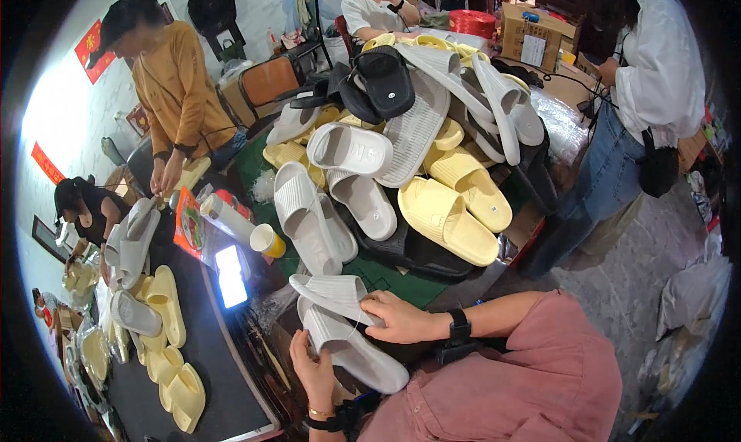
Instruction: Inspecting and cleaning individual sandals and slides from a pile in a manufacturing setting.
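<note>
A pair of light grey slide slippers is in front of me at the lower middle. My right hand grips the upper slipper by the edge of its ribbed strap, fingers curled inward. Beneath it, the lower slipper slants down toward my body. My left hand closes on that lower slipper's side, near its strap. A thin pale thread runs across the lower strap between my hands. Just beyond rises a big pile of grey, yellow and black slippers, among them a yellow slipper and a grey slipper.
To the left, a lit phone, a yellow paper cup and a white cylinder sit by the dark table, which carries more slippers. People work at left; one stands at right. A cardboard box is behind.
</note>
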`<state>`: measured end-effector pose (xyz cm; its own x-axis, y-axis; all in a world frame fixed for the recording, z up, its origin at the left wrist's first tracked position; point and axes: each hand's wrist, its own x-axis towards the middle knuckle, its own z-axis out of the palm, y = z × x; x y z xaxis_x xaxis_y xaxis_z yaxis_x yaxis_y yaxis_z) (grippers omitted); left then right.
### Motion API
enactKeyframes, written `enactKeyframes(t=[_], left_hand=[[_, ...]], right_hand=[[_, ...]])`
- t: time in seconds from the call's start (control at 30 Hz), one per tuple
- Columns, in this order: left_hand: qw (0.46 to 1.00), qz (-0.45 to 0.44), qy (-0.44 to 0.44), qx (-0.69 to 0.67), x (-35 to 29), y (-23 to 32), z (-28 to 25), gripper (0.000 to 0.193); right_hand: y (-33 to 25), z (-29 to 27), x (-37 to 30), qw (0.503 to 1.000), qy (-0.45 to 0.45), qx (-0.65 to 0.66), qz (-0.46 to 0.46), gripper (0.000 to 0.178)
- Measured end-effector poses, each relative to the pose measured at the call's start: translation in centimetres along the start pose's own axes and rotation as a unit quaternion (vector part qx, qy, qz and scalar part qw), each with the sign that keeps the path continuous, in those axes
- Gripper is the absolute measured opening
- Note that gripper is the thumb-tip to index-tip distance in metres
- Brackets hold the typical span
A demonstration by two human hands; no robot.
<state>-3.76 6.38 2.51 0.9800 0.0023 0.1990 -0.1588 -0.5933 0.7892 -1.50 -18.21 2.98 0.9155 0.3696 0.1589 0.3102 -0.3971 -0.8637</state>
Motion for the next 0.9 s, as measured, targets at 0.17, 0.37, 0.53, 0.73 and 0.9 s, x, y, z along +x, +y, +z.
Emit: enactKeyframes(t=[0.17,0.37,0.53,0.73,0.9], left_hand=[[0.989,0.019,0.094,0.116,0.1,1.5,-1.9,0.052],[0.972,0.004,0.085,0.217,-0.6,0.5,-1.8,0.052],[0.971,-0.02,0.095,0.217,-1.2,-0.4,-1.7,0.055],[0.982,-0.016,0.048,0.184,-1.4,-1.0,-2.0,0.047],[0.986,-0.001,0.023,0.164,-1.7,-0.3,-2.4,0.046]], right_hand=[[-1.2,-0.2,-1.5,0.993,0.037,-0.104,-0.05,0.054],[-1.2,-1.1,-1.8,0.997,-0.024,-0.069,-0.033,0.048],[1.2,-1.8,-0.6,0.991,0.06,-0.116,-0.027,0.05],[3.1,-0.5,-0.3,0.992,0.019,-0.102,0.068,0.062],[3.1,-0.2,-0.1,0.993,0.007,-0.077,0.086,0.058]])
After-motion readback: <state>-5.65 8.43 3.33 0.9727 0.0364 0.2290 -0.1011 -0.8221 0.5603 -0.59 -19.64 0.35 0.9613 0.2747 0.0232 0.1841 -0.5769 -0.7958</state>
